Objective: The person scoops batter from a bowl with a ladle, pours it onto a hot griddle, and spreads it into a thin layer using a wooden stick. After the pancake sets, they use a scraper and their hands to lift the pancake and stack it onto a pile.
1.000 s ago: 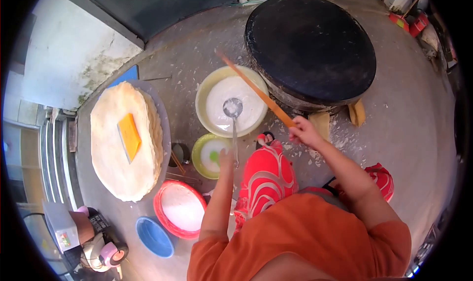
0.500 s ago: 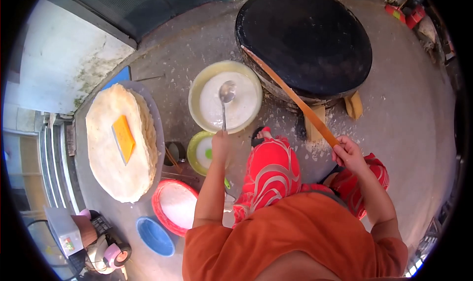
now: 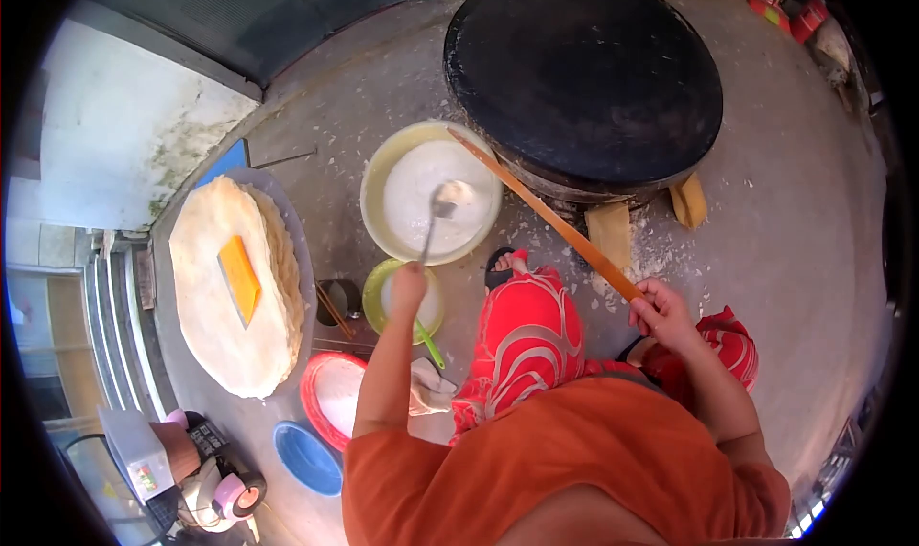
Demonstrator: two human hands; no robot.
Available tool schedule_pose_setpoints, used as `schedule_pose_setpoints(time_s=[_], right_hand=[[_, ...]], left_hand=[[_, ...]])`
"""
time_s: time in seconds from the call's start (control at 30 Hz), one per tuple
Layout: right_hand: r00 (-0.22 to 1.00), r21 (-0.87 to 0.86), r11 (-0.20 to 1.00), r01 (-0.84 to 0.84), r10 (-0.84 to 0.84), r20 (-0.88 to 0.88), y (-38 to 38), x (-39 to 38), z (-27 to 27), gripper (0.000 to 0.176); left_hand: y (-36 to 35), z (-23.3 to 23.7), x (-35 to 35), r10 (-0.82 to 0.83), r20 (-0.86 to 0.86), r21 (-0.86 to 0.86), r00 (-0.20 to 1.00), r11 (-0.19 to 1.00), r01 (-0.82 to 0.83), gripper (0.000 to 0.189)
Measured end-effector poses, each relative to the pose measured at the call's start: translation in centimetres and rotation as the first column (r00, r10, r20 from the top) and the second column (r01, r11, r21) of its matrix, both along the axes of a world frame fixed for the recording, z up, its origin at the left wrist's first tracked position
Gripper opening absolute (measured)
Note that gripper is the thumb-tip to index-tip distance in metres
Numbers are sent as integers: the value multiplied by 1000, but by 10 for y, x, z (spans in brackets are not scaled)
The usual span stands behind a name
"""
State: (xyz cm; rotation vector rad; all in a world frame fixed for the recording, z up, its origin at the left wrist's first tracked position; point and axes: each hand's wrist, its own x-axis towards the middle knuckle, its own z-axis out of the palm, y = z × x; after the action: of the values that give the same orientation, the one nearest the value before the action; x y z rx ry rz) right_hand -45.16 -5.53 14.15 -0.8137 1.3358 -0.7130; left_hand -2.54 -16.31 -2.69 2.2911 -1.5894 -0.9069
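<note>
My left hand (image 3: 408,288) is closed around the handle of a metal ladle (image 3: 444,201), whose bowl is in the white batter (image 3: 412,197) of a large cream basin (image 3: 374,178). Wrapped round the near end of a long flat wooden stick (image 3: 550,216) is my right hand (image 3: 661,312). The stick slants up to the left, and its far tip lies over the basin's right rim. Beyond it is a big round black griddle (image 3: 584,72) with a bare surface, raised on a base with wooden blocks (image 3: 610,235) beside it.
Left, a stack of thin pancakes (image 3: 211,307) carries a yellow scraper (image 3: 241,280). Near my left arm are a green bowl (image 3: 371,292) with a green-handled tool (image 3: 430,343), a red basin (image 3: 311,402) of white powder or batter, a blue basin (image 3: 306,460) and a cloth (image 3: 428,390).
The ladle has dipped from above the batter into it, its bowl turning. The stick's tip has moved left and down, from the griddle's edge to over the basin rim.
</note>
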Motion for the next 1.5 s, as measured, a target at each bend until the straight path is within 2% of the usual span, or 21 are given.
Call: schedule_pose_setpoints(time_s=[0.13, 0.23, 0.3, 0.37, 0.47, 0.5, 0.57, 0.7, 0.77, 0.8, 0.83, 0.87, 0.9, 1.0, 1.03, 1.07, 1.1, 1.13, 1.3, 1.4, 1.5], right_hand=[[1000, 33, 999, -7, 7, -24, 2, -1, 3, 10], [1000, 22, 1000, -11, 11, -5, 2, -4, -3, 10], [1000, 16, 1000, -11, 11, -17, 0, -2, -1, 10], [1000, -5, 1000, -15, 15, -26, 0, 2, 1, 10], [999, -25, 999, -24, 24, -32, -4, -1, 7, 9], [999, -15, 1000, -18, 18, -38, -3, -2, 7, 9], [999, 4, 1000, -9, 9, -41, 2, -4, 5, 9], [1000, 3, 1000, -8, 8, -20, 7, -5, 1, 9], [1000, -16, 1000, -4, 4, -27, 4, -4, 3, 10], [999, -9, 1000, -2, 2, -35, 2, -3, 6, 10], [999, 1, 1000, 0, 0, -44, 1, -3, 9, 10], [999, 1, 1000, 3, -3, -47, 2, -3, 10, 10], [1000, -3, 1000, 9, -9, -19, 2, -3, 11, 11], [999, 4, 999, 33, -33, 15, 3, -3, 7, 11], [999, 17, 999, 42, -42, 13, 5, -4, 6, 11], [999, 21, 999, 39, -39, 11, 6, -5, 5, 11], [999, 9, 999, 31, -31, 4, 6, -6, 5, 10], [1000, -9, 1000, 24, -24, -4, 4, -8, 5, 10], [1000, 19, 1000, 11, -11, 12, 5, -3, 6, 9], [1000, -4, 1000, -22, 22, 14, 2, -2, 7, 9], [1000, 19, 999, -27, 26, 16, 1, -4, 9, 9]], left_hand=[[16, -11, -6, -260, 343, -85, 903, 948, 306, 31], [-24, -15, -12, -78, -70, 71, 994, 994, 83, 31], [-48, 6, -28, -20, -101, -190, 995, 982, 0, 29], [-51, 40, -56, 29, 65, -132, 997, 991, -20, 24], [-33, -10, -36, -460, 293, 160, 838, 888, 431, 20], [-24, 5, -25, -459, 293, 160, 839, 888, 430, 20], [-8, 49, -14, -58, 96, 117, 994, 992, 47, 20], [-1, 19, -6, -246, 284, 262, 927, 950, 171, 22], [-2, -75, -3, -177, -28, 245, 984, 953, 179, 22], [-9, -56, -12, -180, -29, 242, 983, 953, 182, 22], [-20, -9, -31, 359, -443, 482, 821, 868, -119, 23], [-25, 29, -45, 788, -548, 770, 281, 606, -200, 25], [-24, 52, -49, 787, -548, 770, 282, 607, -197, 25], [-23, 69, -18, 620, -784, 614, 30, 781, -118, 24], [-16, 58, -17, 623, -782, 616, 31, 779, -118, 24], [-6, 46, -20, 242, -557, 221, 794, 965, -139, 25], [0, 40, -26, -166, 206, -74, 964, 980, 184, 26], [1, 62, -42, -238, 259, 116, 936, 970, 215, 26], [-15, 76, -58, -166, 261, 65, 951, 986, 154, 19], [-10, 46, -55, -324, 311, 163, 893, 944, 286, 20], [4, 68, -26, -224, 224, 166, 948, 968, 190, 21]])
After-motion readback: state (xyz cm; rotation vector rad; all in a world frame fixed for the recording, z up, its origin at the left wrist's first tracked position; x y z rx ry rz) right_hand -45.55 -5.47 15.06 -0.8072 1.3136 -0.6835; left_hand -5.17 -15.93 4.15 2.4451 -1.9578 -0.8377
